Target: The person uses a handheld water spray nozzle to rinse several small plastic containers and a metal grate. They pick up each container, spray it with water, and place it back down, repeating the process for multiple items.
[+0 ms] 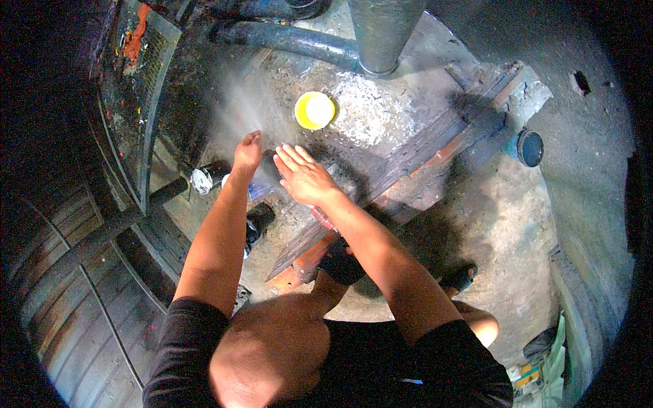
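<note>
My left hand (247,153) is raised with its edge toward the view, its fingers foreshortened and nothing visible in it. A pale cloud of dust (238,102) hangs just beyond it. To its right, my right hand (305,175) is held flat, fingers straight and close together, also holding nothing. The two hands are apart, with a narrow gap between them. Past them on the floor stands a yellow tub (300,112) with white material inside. White powder (373,112) lies scattered to the right of the tub.
A wooden beam (415,153) runs diagonally across the floor beneath my right arm. Left of my hands are a can with a white top (202,181) and dark containers (258,217). A blue bucket (528,147) stands at right. Dark pipes (292,42) and a thick column (382,34) rise beyond.
</note>
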The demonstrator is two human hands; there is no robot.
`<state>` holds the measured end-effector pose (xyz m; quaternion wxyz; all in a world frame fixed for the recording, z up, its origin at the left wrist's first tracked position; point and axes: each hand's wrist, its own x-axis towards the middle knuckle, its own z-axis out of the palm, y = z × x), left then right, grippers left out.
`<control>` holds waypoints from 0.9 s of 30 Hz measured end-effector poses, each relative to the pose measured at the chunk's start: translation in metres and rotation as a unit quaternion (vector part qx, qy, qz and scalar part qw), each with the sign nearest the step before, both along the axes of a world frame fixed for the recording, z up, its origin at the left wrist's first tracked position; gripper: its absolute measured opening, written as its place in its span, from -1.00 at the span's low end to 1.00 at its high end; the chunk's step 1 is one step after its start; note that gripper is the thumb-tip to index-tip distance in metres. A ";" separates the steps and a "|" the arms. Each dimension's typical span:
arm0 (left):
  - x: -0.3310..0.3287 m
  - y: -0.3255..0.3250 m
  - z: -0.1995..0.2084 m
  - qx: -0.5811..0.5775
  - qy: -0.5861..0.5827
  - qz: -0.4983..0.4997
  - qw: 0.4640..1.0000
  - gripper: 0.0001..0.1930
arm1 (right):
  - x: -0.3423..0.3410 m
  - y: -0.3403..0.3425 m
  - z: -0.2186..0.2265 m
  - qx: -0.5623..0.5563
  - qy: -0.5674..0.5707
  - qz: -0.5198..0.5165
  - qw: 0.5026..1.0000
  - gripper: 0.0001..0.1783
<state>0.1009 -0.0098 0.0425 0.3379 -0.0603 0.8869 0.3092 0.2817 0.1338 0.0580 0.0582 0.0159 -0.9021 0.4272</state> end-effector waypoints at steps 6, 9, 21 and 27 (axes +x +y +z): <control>0.014 0.014 0.009 -0.035 0.044 -0.072 0.996 -0.55 | -0.004 0.021 0.008 -0.061 -0.133 0.011 0.989 -0.65; 0.006 0.009 0.006 -0.081 0.066 -0.125 0.987 -0.55 | -0.012 0.023 0.007 -0.064 -0.124 -0.023 0.990 -0.73; 0.001 -0.003 -0.003 -0.102 0.107 -0.154 0.977 -0.61 | -0.015 0.008 -0.009 -0.179 -0.130 -0.002 0.975 -0.76; 0.016 0.033 0.019 -0.190 0.090 -0.193 0.958 -0.64 | -0.006 0.013 -0.009 -0.156 -0.112 -0.017 0.981 -0.75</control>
